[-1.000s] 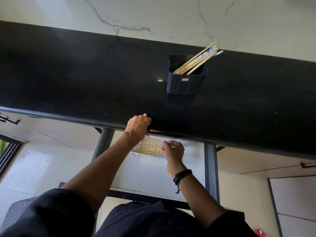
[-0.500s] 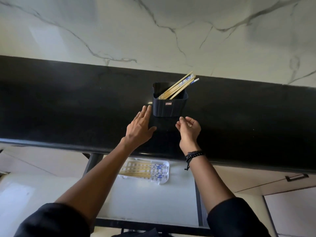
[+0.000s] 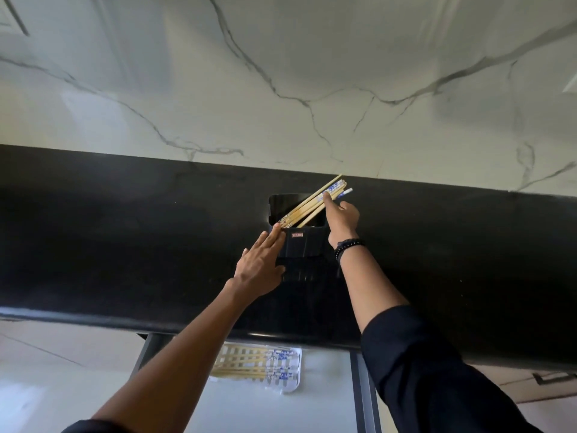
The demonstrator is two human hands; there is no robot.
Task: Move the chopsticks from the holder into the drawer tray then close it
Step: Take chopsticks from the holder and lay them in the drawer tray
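- Left hand (image 3: 260, 260): fingers straight, laid flat on the left side of the holder (image 3: 300, 249).
- Right hand (image 3: 343, 219): 1 fingertip (image 3: 326, 199) touches the chopsticks (image 3: 306, 206) (grasping or not, I cannot tell).

Holder label (image 3: 297, 235) unreadable, tray (image 3: 292, 375) partly behind left forearm (image 3: 187, 354), drawer (image 3: 265, 414) cropped below

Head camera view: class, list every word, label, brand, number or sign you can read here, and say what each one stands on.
Small red-edged label on the front of the black ribbed plastic chopstick holder: too small and blurred to read.
Blue-and-white bands on the wooden chopsticks in that holder: pattern only, no readable text.
Nothing else in view carries writing.
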